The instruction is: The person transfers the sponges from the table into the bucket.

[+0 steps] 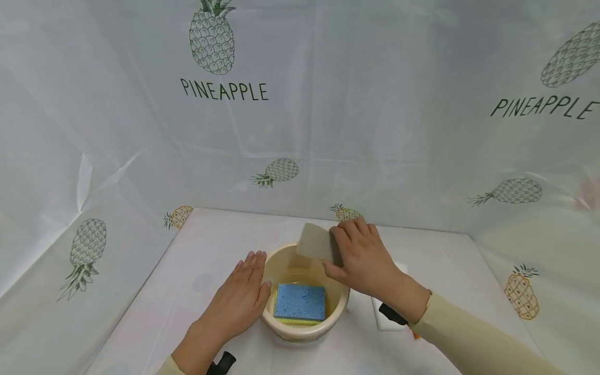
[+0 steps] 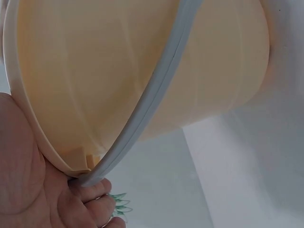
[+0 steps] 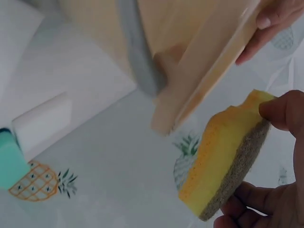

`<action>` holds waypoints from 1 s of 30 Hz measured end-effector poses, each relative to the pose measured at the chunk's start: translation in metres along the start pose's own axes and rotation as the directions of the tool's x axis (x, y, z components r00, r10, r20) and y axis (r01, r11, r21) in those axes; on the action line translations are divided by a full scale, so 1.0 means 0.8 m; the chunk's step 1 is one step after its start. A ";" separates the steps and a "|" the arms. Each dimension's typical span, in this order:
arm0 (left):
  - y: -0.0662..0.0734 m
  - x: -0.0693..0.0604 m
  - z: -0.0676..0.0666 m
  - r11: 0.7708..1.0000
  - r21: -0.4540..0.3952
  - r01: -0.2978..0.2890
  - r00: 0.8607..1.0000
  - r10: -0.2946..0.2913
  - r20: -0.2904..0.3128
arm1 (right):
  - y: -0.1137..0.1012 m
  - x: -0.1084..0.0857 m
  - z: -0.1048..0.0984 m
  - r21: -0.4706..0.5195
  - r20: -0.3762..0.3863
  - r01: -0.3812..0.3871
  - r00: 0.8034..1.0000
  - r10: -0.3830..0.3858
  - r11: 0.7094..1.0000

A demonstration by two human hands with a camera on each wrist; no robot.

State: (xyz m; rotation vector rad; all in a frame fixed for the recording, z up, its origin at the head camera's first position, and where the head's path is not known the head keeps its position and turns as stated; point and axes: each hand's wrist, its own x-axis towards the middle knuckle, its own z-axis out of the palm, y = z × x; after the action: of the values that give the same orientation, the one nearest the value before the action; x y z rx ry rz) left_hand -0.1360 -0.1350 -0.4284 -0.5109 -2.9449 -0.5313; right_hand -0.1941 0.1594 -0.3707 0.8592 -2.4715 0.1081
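Note:
A cream bucket (image 1: 338, 307) with a grey handle (image 2: 149, 95) stands on the table. Inside lies a blue sponge (image 1: 300, 302), with a yellow edge showing beneath it. My right hand (image 1: 363, 258) pinches a yellow scrub sponge (image 3: 223, 142) with a grey-brown scouring side between thumb and fingers. In the head view this sponge is over the bucket's far right rim, grey side up. My left hand (image 1: 239, 297), fingers straight, rests against the bucket's left rim, close to where the handle joins in the left wrist view.
Right of the bucket, partly under my right forearm, lies a white block (image 1: 389, 320). A teal piece (image 3: 12, 161) sits beside the white block in the right wrist view. A bit of orange (image 1: 415, 334) shows by my right sleeve. Pineapple-printed sheeting (image 1: 375, 130) surrounds the white table (image 1: 206, 245).

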 end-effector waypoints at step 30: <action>-0.002 0.000 0.004 1.000 -0.012 0.010 1.000 -0.010 -0.023 | -0.042 0.012 0.054 0.058 0.269 0.195 0.942 -0.203 0.979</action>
State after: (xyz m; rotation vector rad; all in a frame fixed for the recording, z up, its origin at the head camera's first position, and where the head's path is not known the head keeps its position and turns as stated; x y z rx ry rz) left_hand -0.1367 -0.1350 -0.4320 -0.4878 -2.9261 -0.5520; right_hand -0.2001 0.1172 -0.4063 1.2035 -2.6211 -0.0485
